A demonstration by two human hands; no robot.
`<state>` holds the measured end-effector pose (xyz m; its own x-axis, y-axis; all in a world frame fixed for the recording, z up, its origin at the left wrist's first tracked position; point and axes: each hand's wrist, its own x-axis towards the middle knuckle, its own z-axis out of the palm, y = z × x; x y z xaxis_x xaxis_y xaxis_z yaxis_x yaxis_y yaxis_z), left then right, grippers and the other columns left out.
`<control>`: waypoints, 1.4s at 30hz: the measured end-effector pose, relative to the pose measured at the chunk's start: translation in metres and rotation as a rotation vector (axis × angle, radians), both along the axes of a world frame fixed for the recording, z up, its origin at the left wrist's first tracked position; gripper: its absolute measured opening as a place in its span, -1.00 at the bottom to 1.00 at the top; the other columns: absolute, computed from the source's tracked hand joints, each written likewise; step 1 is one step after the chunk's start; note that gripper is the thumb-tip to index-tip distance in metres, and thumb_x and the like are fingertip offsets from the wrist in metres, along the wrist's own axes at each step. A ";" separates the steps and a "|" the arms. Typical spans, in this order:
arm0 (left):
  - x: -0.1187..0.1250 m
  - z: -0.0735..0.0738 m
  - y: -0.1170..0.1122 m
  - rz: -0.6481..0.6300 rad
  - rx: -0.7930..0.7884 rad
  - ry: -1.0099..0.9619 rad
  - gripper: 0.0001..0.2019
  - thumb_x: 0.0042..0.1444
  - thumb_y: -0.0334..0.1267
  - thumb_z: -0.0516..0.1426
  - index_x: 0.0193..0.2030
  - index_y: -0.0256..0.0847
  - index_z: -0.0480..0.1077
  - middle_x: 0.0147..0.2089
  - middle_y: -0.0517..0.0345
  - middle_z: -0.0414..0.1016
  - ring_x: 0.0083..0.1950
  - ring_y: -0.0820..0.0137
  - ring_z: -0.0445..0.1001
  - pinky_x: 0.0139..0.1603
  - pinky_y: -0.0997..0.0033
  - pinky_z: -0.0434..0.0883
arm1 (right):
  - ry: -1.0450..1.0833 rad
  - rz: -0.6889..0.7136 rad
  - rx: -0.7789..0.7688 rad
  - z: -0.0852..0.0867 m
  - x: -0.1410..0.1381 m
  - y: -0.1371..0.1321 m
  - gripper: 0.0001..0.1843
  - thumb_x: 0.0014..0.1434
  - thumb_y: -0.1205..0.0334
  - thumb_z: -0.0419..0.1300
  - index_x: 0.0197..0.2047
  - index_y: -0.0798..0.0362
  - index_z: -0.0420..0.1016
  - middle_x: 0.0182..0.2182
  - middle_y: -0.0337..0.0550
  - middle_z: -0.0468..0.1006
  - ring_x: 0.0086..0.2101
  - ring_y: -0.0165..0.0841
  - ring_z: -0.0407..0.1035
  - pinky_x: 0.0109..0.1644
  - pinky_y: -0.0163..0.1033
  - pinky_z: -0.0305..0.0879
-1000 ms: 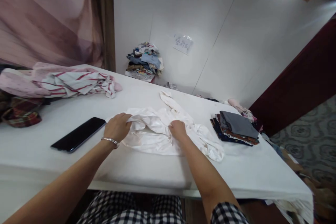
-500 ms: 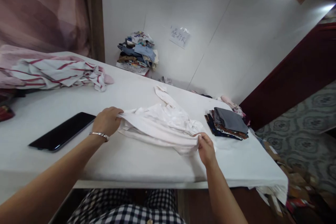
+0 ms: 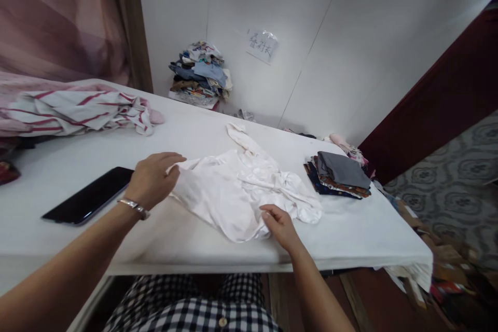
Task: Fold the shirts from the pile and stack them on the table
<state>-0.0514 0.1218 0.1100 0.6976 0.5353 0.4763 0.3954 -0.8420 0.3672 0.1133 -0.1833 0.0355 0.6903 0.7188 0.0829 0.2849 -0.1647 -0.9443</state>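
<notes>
A crumpled white shirt (image 3: 221, 192) lies on the white-covered table in front of me, one sleeve (image 3: 245, 137) stretched toward the back. At the shirt's left end is my left hand (image 3: 153, 179), open, its fingers extended over the fabric and the thumb apart. My right hand (image 3: 282, 225) is at the lower right edge of the shirt, thumb and forefinger closed in a pinch on the cloth. The other fingers of that hand are partly hidden. Left of my left hand lies a black phone-like slab (image 3: 89, 194).
A stack of folded clothes (image 3: 342, 174) with a grey piece on top sits at the right. Striped and pink fabric (image 3: 81, 109) is heaped at the left. Against the wall rises a clothes pile (image 3: 202, 72), beside a handwritten sign (image 3: 262, 46). The table's front edge (image 3: 194, 268) is close to me.
The front edge of the shirt, held taut between both hands before, now lies lower and spread out. My left hand has let go. My right hand has moved left and slightly nearer.
</notes>
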 end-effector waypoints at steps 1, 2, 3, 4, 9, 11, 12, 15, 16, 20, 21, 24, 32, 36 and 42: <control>0.002 -0.006 -0.004 -0.045 0.000 0.008 -0.65 0.14 -0.25 -0.07 -0.10 -0.23 0.49 0.01 0.00 0.54 0.07 0.21 0.44 0.18 0.16 0.32 | -0.036 0.013 -0.029 -0.001 -0.002 0.004 -0.65 0.12 -0.01 0.21 -0.13 0.03 0.55 -0.56 -0.34 0.32 -0.54 -0.46 0.12 -0.45 -0.34 0.06; 0.004 -0.013 -0.009 -0.108 -0.003 0.021 -0.65 0.15 -0.22 -0.07 -0.09 -0.22 0.48 0.01 -0.01 0.54 0.07 0.21 0.45 0.18 0.17 0.33 | -0.075 0.029 -0.055 -0.002 -0.003 0.007 -0.66 0.11 0.01 0.22 -0.11 0.02 0.55 -0.55 -0.34 0.34 -0.54 -0.47 0.12 -0.44 -0.34 0.07; 0.006 -0.022 -0.015 -0.185 -0.011 0.044 -0.64 0.17 -0.18 -0.06 -0.06 -0.21 0.48 0.02 -0.02 0.54 0.09 0.22 0.45 0.19 0.18 0.33 | -0.112 0.044 -0.072 -0.002 -0.005 0.009 -0.67 0.12 0.03 0.22 -0.11 0.02 0.56 -0.55 -0.33 0.36 -0.53 -0.47 0.14 -0.43 -0.34 0.08; 0.008 -0.030 -0.022 -0.262 -0.023 0.082 -0.63 0.18 -0.15 -0.05 -0.02 -0.19 0.46 0.06 -0.02 0.52 0.10 0.22 0.44 0.19 0.19 0.34 | -0.138 0.053 -0.077 -0.002 -0.006 0.011 -0.69 0.12 0.04 0.21 -0.13 0.01 0.57 -0.54 -0.32 0.38 -0.53 -0.46 0.15 -0.42 -0.34 0.09; 0.019 -0.061 -0.051 -0.386 -0.088 0.401 -0.53 0.12 -0.24 0.02 0.20 -0.08 0.31 0.31 -0.04 0.27 0.08 0.18 0.47 0.01 0.15 0.44 | -0.126 -0.043 0.047 0.003 -0.005 0.011 -0.72 0.15 0.04 0.16 -0.24 0.02 0.61 -0.50 -0.23 0.46 -0.51 -0.43 0.20 -0.44 -0.33 0.11; 0.024 -0.064 -0.055 -0.386 -0.096 0.496 -0.58 0.11 -0.28 0.02 0.13 -0.06 0.36 0.22 -0.04 0.35 -0.04 0.21 0.52 -0.11 0.21 0.45 | -0.109 -0.111 0.093 0.004 -0.003 0.009 -0.71 0.15 0.03 0.16 -0.24 0.02 0.61 -0.53 -0.23 0.43 -0.52 -0.43 0.17 -0.46 -0.32 0.10; 0.027 -0.064 -0.056 -0.391 -0.090 0.530 -0.65 0.13 -0.30 0.00 0.04 -0.09 0.42 0.13 -0.02 0.41 -0.10 0.24 0.52 -0.16 0.24 0.44 | -0.101 -0.137 0.109 0.004 -0.002 0.008 -0.71 0.15 0.03 0.17 -0.24 0.02 0.61 -0.54 -0.24 0.42 -0.53 -0.43 0.15 -0.46 -0.32 0.10; 0.033 -0.060 -0.055 -0.393 -0.041 0.577 -0.71 0.21 -0.31 -0.09 -0.31 -0.18 0.46 -0.17 0.02 0.47 -0.24 0.29 0.49 -0.27 0.31 0.36 | -0.084 -0.175 0.137 0.001 -0.001 0.008 -0.70 0.13 0.01 0.17 -0.24 0.02 0.61 -0.54 -0.23 0.40 -0.52 -0.42 0.15 -0.46 -0.32 0.09; 0.033 -0.057 -0.055 -0.385 -0.026 0.565 -0.69 0.22 -0.31 -0.11 -0.37 -0.20 0.44 -0.21 0.02 0.46 -0.26 0.30 0.48 -0.30 0.32 0.34 | -0.079 -0.178 0.139 0.000 0.000 0.008 -0.70 0.13 0.01 0.18 -0.25 0.01 0.61 -0.54 -0.23 0.40 -0.52 -0.42 0.14 -0.47 -0.31 0.09; 0.029 -0.040 -0.055 -0.331 -0.032 0.375 -0.67 0.27 -0.23 -0.14 -0.30 -0.17 0.42 -0.17 0.07 0.47 -0.23 0.34 0.47 -0.33 0.38 0.29 | -0.061 -0.189 0.139 -0.004 0.000 0.009 -0.70 0.13 -0.01 0.18 -0.24 0.01 0.60 -0.56 -0.25 0.37 -0.52 -0.41 0.15 -0.47 -0.31 0.09; 0.028 -0.034 -0.057 -0.318 -0.043 0.305 -0.67 0.28 -0.20 -0.14 -0.27 -0.16 0.42 -0.15 0.08 0.48 -0.22 0.35 0.47 -0.33 0.38 0.30 | -0.061 -0.194 0.142 -0.004 0.000 0.010 -0.69 0.13 -0.01 0.17 -0.24 0.02 0.60 -0.56 -0.25 0.36 -0.52 -0.41 0.15 -0.47 -0.31 0.09; 0.026 -0.017 -0.071 -0.315 -0.098 0.089 -0.72 0.28 -0.17 -0.12 -0.20 -0.15 0.38 -0.11 0.10 0.49 -0.17 0.36 0.46 -0.25 0.37 0.33 | -0.056 -0.194 0.177 -0.003 -0.001 0.014 -0.69 0.15 0.01 0.16 -0.19 0.02 0.58 -0.57 -0.29 0.30 -0.53 -0.43 0.12 -0.47 -0.32 0.09; 0.035 -0.007 -0.152 -0.951 -0.448 -0.087 -0.82 0.27 -0.24 -0.07 -0.23 -0.10 0.35 -0.22 0.08 0.50 -0.15 0.35 0.47 -0.08 0.28 0.44 | -0.200 0.136 0.010 -0.001 -0.018 0.029 -0.78 -0.05 0.14 0.30 -0.28 0.00 0.57 -0.51 -0.27 0.50 -0.46 -0.35 0.31 -0.38 -0.27 0.28; 0.027 -0.011 -0.158 -1.166 -0.404 -0.048 -0.78 0.27 -0.32 -0.06 -0.12 -0.05 0.38 0.01 0.05 0.51 0.06 0.36 0.46 0.10 0.30 0.44 | -0.163 0.008 0.062 0.000 -0.013 0.013 -0.82 -0.06 0.08 0.29 -0.44 0.01 0.56 -0.45 -0.15 0.60 -0.39 -0.22 0.42 -0.29 -0.16 0.42; 0.021 -0.045 -0.117 -0.775 -0.121 -0.046 -0.65 0.25 -0.24 0.03 0.16 -0.14 0.32 0.20 -0.03 0.41 0.23 0.28 0.36 0.22 0.21 0.37 | -0.039 -0.296 0.332 -0.007 0.002 -0.016 -0.66 -0.06 0.04 0.33 -0.22 0.03 0.59 -0.22 -0.04 0.64 -0.12 -0.13 0.48 0.07 -0.03 0.38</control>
<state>-0.0306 0.0049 0.0645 0.8745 -0.0458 0.4828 -0.3059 -0.8246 0.4759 0.1157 -0.1992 0.0283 0.8539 0.4207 0.3063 0.3078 0.0661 -0.9491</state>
